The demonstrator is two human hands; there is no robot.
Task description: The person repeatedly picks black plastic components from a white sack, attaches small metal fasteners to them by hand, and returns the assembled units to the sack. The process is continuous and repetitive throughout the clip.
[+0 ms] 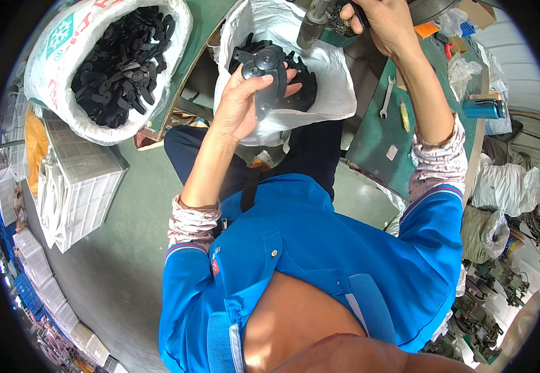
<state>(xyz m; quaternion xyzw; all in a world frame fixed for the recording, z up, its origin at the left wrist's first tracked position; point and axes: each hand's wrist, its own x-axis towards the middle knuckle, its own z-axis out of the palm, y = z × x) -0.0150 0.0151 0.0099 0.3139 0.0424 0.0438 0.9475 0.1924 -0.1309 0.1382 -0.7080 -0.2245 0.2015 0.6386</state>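
Note:
My left hand (240,104) is closed on a dark, glossy plastic part (265,78) with a rounded boss and a narrow arm. It holds this part above an open white sack (334,102), where several more black parts (307,84) lie. Up at the top edge, my right hand (385,23) has its fingers curled round a dark handle-like piece (361,13), partly cut off by the frame. Between the hands stands a grey metal cylinder (309,34), beside a green container (338,38) with small dark bits in it.
A large white sack (49,74) full of black parts stands at the left, above white plastic crates (90,186). On the green bench (366,133) at right lie a wrench (387,97), a yellow-handled tool (405,115) and a blue bottle (484,108).

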